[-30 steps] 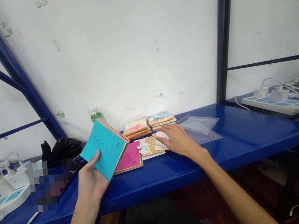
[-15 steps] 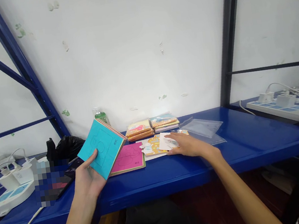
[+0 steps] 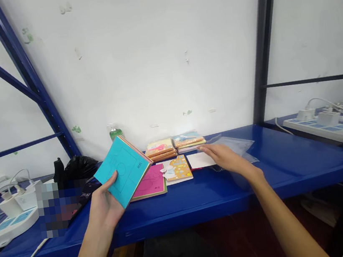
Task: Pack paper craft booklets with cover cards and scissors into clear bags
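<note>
A stack of square coloured paper with a turquoise top sheet is held tilted in my left hand, its thumb on the face. Below and behind it a pink-topped stack lies on the blue table. Beside that rests a yellow patterned card with a white cut-out figure at its left edge. My right hand is closed on a white card just right of the yellow one. Clear plastic sleeves lie partly behind this hand.
Wrapped paper packs sit against the wall, with a green-filled bottle to their left. A black bag, a phone-like dark item and a power strip occupy the left side. Another power strip is far right.
My right hand has moved right with the white card, off the yellow card, which now shows more fully. The turquoise-topped stack has shifted slightly right in my left hand.
</note>
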Tool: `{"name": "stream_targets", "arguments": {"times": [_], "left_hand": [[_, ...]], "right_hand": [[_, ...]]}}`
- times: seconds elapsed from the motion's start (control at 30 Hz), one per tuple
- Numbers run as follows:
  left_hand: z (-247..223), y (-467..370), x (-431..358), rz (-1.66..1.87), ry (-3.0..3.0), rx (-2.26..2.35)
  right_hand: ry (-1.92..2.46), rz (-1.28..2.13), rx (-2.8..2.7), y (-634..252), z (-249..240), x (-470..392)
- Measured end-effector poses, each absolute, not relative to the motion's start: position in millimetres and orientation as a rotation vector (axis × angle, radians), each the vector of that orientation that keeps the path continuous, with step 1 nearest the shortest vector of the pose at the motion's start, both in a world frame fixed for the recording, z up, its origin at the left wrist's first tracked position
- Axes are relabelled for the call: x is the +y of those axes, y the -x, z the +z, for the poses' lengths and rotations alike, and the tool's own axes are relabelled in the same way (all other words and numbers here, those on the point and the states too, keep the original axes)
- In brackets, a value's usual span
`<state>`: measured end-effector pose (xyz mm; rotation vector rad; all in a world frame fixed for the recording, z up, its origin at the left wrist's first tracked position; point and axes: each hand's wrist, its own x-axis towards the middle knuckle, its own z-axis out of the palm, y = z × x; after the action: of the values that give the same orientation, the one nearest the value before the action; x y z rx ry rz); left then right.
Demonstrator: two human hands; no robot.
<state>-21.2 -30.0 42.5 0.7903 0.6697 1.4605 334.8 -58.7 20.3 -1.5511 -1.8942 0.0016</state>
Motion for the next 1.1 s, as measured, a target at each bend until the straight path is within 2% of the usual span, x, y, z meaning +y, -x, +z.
{"name": "stream_targets", "arguments": {"times": [0.23,0.4,0.73,1.1], "left_hand": [[42.7,10.1,-40.6,1.386,-0.797,0.715],[40.5,1.4,-51.9,1.286,-0.803,0.72],[41.5,-12.2,-66.2,1.183,-0.773,0.686],[38.9,-19.6,-69.9,1.195,-0.799,0.643]], "right_hand": [[1.494,-0.334,-1.508,-322.4,38.0,-68.6],[1.258,-0.482,-1.218,-291.8,51.8,-90.7],[0.996,-0.447,-0.953,-250.2,74.2,-128.0],[0.762,-0.102,-0.855,-221.2,69.8,-132.1]]}}
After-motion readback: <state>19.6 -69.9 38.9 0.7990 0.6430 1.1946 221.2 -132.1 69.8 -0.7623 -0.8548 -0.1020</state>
